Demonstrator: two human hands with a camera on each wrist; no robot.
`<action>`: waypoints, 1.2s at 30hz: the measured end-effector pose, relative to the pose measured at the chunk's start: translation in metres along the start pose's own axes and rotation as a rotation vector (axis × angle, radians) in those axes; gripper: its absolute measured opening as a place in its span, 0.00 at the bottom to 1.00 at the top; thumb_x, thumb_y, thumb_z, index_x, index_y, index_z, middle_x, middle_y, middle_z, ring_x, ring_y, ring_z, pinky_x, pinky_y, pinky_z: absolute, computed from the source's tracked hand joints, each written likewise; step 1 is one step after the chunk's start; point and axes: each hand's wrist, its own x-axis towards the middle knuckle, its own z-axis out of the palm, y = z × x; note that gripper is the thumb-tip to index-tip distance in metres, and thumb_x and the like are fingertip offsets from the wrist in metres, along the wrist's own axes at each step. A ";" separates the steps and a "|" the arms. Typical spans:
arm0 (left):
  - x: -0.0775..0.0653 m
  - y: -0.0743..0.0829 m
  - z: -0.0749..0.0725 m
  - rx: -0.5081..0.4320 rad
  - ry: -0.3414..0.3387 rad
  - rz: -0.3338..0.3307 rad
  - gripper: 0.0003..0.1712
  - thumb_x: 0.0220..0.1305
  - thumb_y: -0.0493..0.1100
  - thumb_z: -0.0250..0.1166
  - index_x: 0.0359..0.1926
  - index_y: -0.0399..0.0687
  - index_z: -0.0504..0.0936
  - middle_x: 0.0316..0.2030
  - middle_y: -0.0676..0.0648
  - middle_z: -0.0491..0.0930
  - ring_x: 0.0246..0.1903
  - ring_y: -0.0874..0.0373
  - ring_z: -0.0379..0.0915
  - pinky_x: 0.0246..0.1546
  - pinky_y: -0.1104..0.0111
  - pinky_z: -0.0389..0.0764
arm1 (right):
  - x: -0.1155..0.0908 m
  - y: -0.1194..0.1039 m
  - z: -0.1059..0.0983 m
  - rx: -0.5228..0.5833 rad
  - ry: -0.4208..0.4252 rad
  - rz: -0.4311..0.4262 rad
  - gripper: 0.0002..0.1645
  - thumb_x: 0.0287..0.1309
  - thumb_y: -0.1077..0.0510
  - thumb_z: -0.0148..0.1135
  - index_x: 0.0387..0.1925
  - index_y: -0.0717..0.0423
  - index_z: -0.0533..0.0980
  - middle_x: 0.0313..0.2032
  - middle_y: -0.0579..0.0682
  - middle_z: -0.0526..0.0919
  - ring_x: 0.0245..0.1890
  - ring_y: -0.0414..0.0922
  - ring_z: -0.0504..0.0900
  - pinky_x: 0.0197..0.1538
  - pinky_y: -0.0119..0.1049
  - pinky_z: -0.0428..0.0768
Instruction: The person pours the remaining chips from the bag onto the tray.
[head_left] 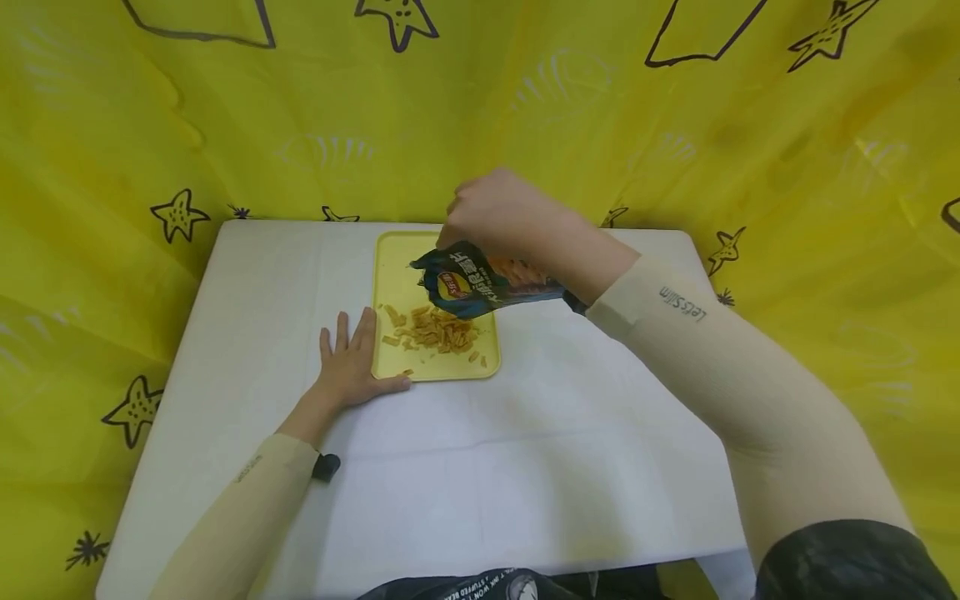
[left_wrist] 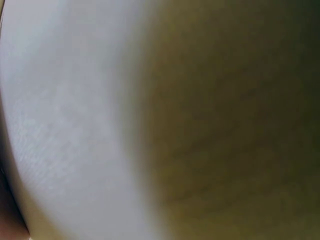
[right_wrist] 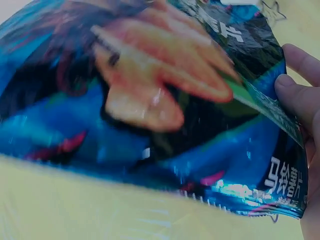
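Note:
A dark blue bag of potato chips [head_left: 468,283] is tilted over a yellow tray [head_left: 397,267], its left end low above the food. My right hand [head_left: 498,212] grips the bag from above. In the right wrist view, the bag's printed side fills most of the picture, with fingers at its right edge. Broken golden chips [head_left: 438,332] lie in a loose heap on the tray's near half, a few pieces scattered around. My left hand [head_left: 348,371] rests with fingers spread at the tray's near left corner, thumb along the front edge. The left wrist view is too blurred to show that hand's fingers.
A white table [head_left: 585,433] carries the tray near its far edge. Yellow curtain [head_left: 480,108] with drawn stars hangs close behind and on both sides. A small dark object [head_left: 326,467] sits at the left wrist.

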 end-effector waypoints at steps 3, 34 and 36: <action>0.000 -0.001 0.001 -0.001 -0.004 0.001 0.75 0.35 0.87 0.47 0.70 0.45 0.27 0.71 0.44 0.29 0.67 0.41 0.14 0.59 0.43 0.21 | 0.002 -0.001 0.000 -0.001 -0.015 -0.004 0.17 0.47 0.60 0.69 0.37 0.35 0.83 0.33 0.42 0.84 0.33 0.44 0.76 0.35 0.41 0.77; 0.001 -0.002 0.002 -0.017 0.001 0.002 0.75 0.34 0.87 0.47 0.71 0.47 0.27 0.71 0.45 0.29 0.67 0.42 0.14 0.59 0.43 0.20 | 0.003 -0.001 -0.002 0.005 -0.020 0.007 0.20 0.45 0.60 0.70 0.40 0.35 0.83 0.35 0.42 0.84 0.33 0.44 0.77 0.35 0.41 0.77; 0.001 -0.002 0.002 -0.019 0.002 0.003 0.75 0.34 0.87 0.48 0.71 0.47 0.27 0.71 0.45 0.29 0.67 0.42 0.15 0.59 0.43 0.21 | 0.003 -0.001 -0.002 0.001 -0.021 0.009 0.21 0.45 0.60 0.70 0.41 0.34 0.82 0.36 0.42 0.84 0.33 0.44 0.77 0.35 0.41 0.78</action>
